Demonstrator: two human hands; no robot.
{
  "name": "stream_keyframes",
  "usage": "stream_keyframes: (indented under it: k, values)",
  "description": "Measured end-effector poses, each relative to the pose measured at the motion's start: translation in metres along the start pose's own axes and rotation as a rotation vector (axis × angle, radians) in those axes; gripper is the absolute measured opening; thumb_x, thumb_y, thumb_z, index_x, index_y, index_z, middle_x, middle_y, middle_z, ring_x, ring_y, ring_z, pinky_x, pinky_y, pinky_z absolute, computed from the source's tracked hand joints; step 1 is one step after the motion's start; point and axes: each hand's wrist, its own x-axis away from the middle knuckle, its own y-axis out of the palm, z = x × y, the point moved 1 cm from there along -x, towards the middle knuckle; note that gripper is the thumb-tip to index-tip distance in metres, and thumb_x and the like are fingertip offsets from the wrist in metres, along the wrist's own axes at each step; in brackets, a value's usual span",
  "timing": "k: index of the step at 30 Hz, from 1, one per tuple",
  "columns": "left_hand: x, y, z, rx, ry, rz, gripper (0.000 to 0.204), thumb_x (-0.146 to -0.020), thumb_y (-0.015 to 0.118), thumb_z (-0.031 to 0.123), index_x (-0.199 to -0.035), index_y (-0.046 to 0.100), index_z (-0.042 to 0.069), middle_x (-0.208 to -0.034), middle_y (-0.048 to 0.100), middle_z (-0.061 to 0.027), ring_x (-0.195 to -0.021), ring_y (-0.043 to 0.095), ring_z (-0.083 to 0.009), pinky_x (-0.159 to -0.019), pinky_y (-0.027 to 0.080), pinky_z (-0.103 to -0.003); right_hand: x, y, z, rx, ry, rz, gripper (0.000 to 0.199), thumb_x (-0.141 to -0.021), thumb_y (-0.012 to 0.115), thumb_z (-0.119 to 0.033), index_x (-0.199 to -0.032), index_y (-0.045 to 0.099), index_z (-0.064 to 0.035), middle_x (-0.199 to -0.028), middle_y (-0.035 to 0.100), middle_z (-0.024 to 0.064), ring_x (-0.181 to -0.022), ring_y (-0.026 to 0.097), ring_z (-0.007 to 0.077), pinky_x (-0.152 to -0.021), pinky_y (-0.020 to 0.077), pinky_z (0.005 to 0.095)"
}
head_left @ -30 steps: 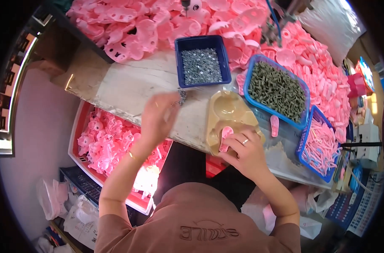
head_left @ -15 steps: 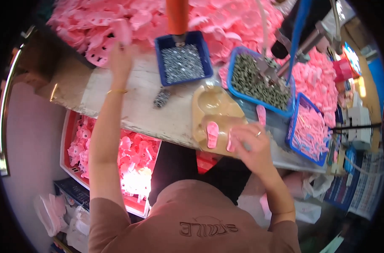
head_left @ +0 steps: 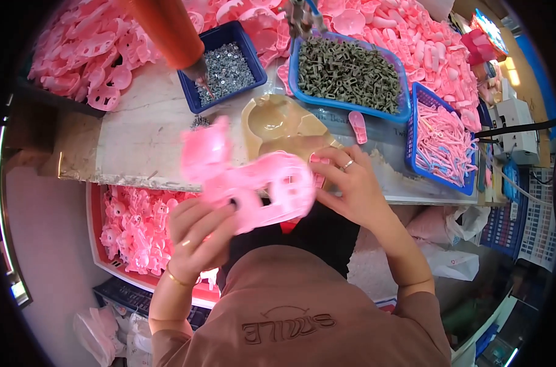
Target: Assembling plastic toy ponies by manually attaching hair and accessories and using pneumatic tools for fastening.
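My left hand (head_left: pixel 201 235) grips a pink plastic shell (head_left: pixel 268 186) with cut-out openings, smeared by motion. The shell hangs over the near edge of a tan moulded holder (head_left: pixel 272 125) with rounded hollows and hides part of it. At the holder's right side, the bent fingers of my right hand (head_left: pixel 351 183) close on a small pink plastic piece (head_left: pixel 317 160); the fingers and the shell cover most of it. Another small pink strip (head_left: pixel 358 127) lies on the table just beyond that hand.
An orange power screwdriver (head_left: pixel 174 37) hangs over a dark blue tray of small metal screws (head_left: pixel 226 70). Behind the holder stands a blue tub of dark green clips (head_left: pixel 351 76). A blue basket of pink sticks (head_left: pixel 443 150) sits right. Pink shells (head_left: pixel 94 55) heap up at the back; a red crate (head_left: pixel 94 226) stands below.
My left hand has come back from the far-left heap with a pink shell, bringing it over the holder. My right hand stays by the holder's right side. The view has shifted.
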Motion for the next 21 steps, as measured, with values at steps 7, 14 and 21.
stream_keyframes:
  k: [7,14,21]
  values:
    - [-0.036,0.066,-0.008,0.098,0.037,-0.172,0.037,-0.073,0.070,0.001,-0.109,0.068,0.009,-0.110,0.068,-0.0030,-0.101,0.061,-0.0258,-0.086,0.050,-0.040,0.007,-0.034,0.014,-0.096,0.180,0.267,0.032,-0.078,0.074,-0.008,-0.109,0.068,-0.0048,-0.118,0.065,0.0112,-0.107,0.059,0.0302,-0.091,0.0471,0.0383]
    - [-0.037,0.084,-0.014,0.132,-0.028,-0.266,0.035,-0.071,0.073,0.004,-0.106,0.068,0.008,-0.109,0.067,-0.0045,-0.106,0.061,-0.0271,-0.090,0.050,-0.040,-0.003,-0.020,0.011,-0.124,0.094,0.207,0.039,-0.080,0.076,-0.013,-0.118,0.066,-0.0052,-0.122,0.065,0.0108,-0.113,0.060,0.0301,-0.095,0.0467,0.0397]
    - [-0.048,0.088,-0.009,0.127,-0.097,-0.235,0.039,-0.077,0.077,0.016,-0.114,0.067,0.007,-0.123,0.065,-0.0070,-0.116,0.058,-0.0308,-0.096,0.048,-0.042,-0.009,-0.014,0.022,-0.001,-0.012,0.064,0.048,-0.079,0.078,-0.023,-0.123,0.065,-0.0070,-0.127,0.064,0.0080,-0.116,0.058,0.0284,-0.100,0.0425,0.0407]
